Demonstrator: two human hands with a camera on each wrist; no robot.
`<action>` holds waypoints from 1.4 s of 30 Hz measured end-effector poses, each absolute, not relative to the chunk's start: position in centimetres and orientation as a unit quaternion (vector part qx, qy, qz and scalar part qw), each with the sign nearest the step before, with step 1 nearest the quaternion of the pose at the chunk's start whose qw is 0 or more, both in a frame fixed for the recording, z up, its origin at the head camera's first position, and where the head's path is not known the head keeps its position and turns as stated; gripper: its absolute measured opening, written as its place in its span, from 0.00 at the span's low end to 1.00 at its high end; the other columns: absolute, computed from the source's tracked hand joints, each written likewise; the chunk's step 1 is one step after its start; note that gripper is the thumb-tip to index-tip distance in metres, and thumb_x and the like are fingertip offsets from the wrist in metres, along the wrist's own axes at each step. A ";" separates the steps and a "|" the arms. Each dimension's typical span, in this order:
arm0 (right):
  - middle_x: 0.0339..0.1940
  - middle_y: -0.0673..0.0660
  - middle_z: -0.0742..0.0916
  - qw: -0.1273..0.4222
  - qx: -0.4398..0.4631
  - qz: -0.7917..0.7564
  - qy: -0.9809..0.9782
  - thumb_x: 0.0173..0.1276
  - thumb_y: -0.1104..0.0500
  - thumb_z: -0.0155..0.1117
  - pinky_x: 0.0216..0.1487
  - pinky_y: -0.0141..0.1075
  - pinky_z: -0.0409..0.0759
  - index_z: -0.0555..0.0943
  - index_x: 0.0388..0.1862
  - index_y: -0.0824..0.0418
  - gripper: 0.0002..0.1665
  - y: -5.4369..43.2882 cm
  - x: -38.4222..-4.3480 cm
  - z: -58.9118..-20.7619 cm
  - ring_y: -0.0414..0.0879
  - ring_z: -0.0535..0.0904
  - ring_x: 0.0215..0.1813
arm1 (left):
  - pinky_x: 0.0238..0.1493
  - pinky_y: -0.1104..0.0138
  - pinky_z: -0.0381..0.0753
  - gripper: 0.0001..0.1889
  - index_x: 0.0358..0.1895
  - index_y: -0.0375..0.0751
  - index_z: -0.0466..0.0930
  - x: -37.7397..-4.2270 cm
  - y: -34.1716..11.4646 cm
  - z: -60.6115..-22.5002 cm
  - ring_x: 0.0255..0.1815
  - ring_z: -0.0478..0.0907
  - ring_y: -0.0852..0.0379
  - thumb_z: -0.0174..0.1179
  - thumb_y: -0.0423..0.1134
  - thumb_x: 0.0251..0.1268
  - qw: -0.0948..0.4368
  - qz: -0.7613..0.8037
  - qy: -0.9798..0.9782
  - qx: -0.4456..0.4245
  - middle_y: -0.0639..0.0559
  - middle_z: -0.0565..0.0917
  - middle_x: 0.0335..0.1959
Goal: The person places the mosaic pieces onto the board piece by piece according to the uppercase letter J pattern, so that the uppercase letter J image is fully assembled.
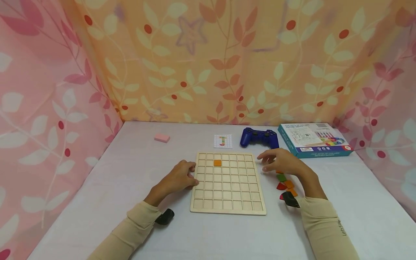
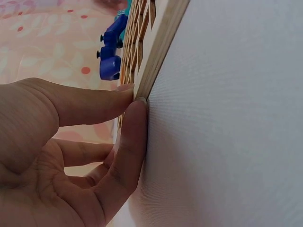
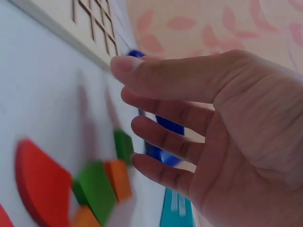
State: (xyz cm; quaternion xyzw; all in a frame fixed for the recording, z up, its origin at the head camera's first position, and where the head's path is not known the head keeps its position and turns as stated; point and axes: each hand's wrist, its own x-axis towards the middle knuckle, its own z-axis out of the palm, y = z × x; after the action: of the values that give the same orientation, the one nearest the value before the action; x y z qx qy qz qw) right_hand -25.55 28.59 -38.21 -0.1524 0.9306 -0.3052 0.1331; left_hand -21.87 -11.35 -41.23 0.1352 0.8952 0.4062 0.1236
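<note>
A wooden grid board (image 1: 227, 184) lies on the table, with one orange square tile (image 1: 217, 163) in a cell near its far edge. The left hand (image 1: 177, 177) pinches the board's left edge; in the left wrist view its thumb (image 2: 94, 106) meets the top and a finger presses the side. Just off the board's right edge hovers the right hand (image 1: 281, 161), fingers loosely bent and holding nothing. Beneath it lie several loose tiles, among them a green tile (image 3: 97, 189), a red quarter-round tile (image 3: 42, 184) and an orange tile (image 3: 118, 179), partly hidden by the hand in the head view.
Behind the board are a small pattern card (image 1: 223, 141) and a blue game controller (image 1: 259, 137). A boxed game (image 1: 313, 141) stands at the back right, a pink block (image 1: 161, 138) at the back left. Patterned cloth walls enclose the white table.
</note>
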 end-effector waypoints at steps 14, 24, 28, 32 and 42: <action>0.45 0.58 0.87 0.157 -0.121 -0.310 0.930 0.66 0.60 0.78 0.51 0.39 0.80 0.87 0.57 0.66 0.22 32.9 -24.9 -37.9 0.51 0.78 0.48 | 0.39 0.67 0.82 0.36 0.71 0.24 0.72 -22.1 -11.4 -41.6 0.43 0.79 0.55 0.76 0.29 0.61 0.127 0.399 0.899 0.126 0.43 0.75 0.50; 0.48 0.59 0.87 0.154 -0.085 -0.295 0.939 0.67 0.60 0.77 0.54 0.42 0.82 0.86 0.59 0.65 0.23 33.6 -24.9 -38.3 0.53 0.79 0.50 | 0.39 0.67 0.82 0.36 0.72 0.23 0.71 -22.0 -11.4 -41.5 0.42 0.79 0.54 0.76 0.28 0.61 0.127 0.408 0.895 0.127 0.42 0.75 0.50; 0.48 0.59 0.88 0.156 -0.079 -0.290 0.941 0.66 0.60 0.77 0.55 0.45 0.82 0.86 0.60 0.65 0.24 33.8 -24.8 -38.4 0.53 0.80 0.50 | 0.38 0.67 0.82 0.37 0.72 0.23 0.71 -22.0 -11.3 -41.5 0.41 0.79 0.54 0.76 0.28 0.60 0.127 0.409 0.895 0.126 0.42 0.75 0.49; 0.47 0.58 0.88 0.154 -0.078 -0.282 0.944 0.64 0.60 0.78 0.53 0.42 0.81 0.87 0.59 0.64 0.24 33.9 -24.9 -38.5 0.52 0.80 0.49 | 0.38 0.67 0.82 0.37 0.72 0.22 0.71 -22.0 -11.4 -41.5 0.41 0.79 0.54 0.76 0.28 0.60 0.129 0.413 0.892 0.126 0.41 0.75 0.49; 0.41 0.55 0.86 0.154 -0.065 -0.278 0.946 0.65 0.55 0.80 0.49 0.38 0.79 0.87 0.58 0.64 0.26 33.9 -24.9 -38.6 0.51 0.78 0.47 | 0.37 0.68 0.83 0.37 0.72 0.22 0.70 -22.0 -11.4 -41.5 0.40 0.79 0.55 0.76 0.27 0.60 0.131 0.416 0.891 0.129 0.41 0.75 0.49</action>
State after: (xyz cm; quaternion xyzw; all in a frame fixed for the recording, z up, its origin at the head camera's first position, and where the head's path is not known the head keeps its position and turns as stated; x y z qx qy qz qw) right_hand -24.86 33.95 -38.56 -0.0646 0.9460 -0.2776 0.1541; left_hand -22.01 -11.39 -41.52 0.1289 0.8907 0.4160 0.1305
